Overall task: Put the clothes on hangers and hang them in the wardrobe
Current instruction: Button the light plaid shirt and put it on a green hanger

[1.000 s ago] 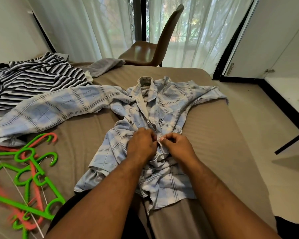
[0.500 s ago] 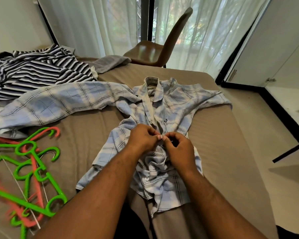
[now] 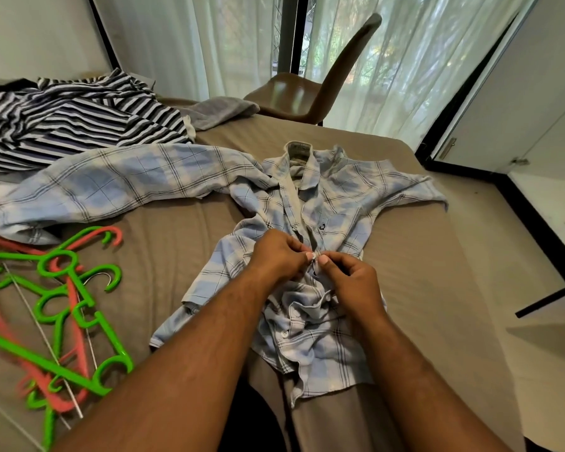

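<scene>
Lying front-up in the middle of the brown bed [image 3: 421, 256], the blue plaid shirt [image 3: 340, 197] has its collar toward the window [image 3: 287, 34], one sleeve stretched out to the left and its lower front bunched up. Both hands meet at the button placket halfway down: the left hand [image 3: 274, 259] and the right hand [image 3: 353, 282] each have curled fingers [image 3: 328, 258] pinching the shirt's edges, fingertips almost touching one another. Whether a button sits between them is too small to tell. Left of the shirt, a tangle of green and pink hangers [image 3: 56, 308] lies on the bed. Further back on the left sits a striped garment [image 3: 72, 125], with a grey cloth [image 3: 219, 109] beside it. A brown chair [image 3: 307, 93] stands past the bed in front of white curtains [image 3: 177, 44], and white doors [image 3: 519, 125] close off the right side.
</scene>
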`<state>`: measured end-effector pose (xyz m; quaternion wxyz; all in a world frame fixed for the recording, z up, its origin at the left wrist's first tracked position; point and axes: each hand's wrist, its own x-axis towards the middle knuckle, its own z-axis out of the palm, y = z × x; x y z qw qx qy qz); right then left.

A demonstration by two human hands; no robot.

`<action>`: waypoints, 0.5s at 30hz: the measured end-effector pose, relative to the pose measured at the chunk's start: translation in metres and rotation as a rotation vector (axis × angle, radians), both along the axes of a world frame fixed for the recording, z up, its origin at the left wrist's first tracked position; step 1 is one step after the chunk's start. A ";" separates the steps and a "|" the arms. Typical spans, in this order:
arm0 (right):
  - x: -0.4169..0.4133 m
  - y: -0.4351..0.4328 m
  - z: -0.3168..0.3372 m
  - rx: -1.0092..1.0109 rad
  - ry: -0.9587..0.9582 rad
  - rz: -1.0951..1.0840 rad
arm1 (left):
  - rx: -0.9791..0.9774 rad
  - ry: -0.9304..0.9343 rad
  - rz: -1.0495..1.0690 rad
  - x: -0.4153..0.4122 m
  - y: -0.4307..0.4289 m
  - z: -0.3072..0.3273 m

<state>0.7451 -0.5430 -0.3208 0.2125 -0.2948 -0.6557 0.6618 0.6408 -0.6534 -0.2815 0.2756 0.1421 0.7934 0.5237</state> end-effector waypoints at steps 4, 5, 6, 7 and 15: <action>0.001 0.003 0.006 -0.068 -0.011 0.042 | 0.012 -0.005 -0.014 -0.001 -0.001 0.000; 0.002 0.004 0.008 -0.069 -0.006 0.063 | 0.015 -0.006 -0.024 -0.001 -0.001 0.000; 0.002 0.005 0.010 -0.065 0.001 0.082 | 0.020 -0.005 -0.031 -0.001 -0.001 0.000; 0.001 0.006 0.011 -0.064 0.003 0.093 | 0.028 -0.009 -0.033 -0.001 -0.001 0.000; -0.007 -0.008 0.003 0.294 -0.052 -0.033 | 0.040 0.005 -0.012 -0.001 -0.001 -0.001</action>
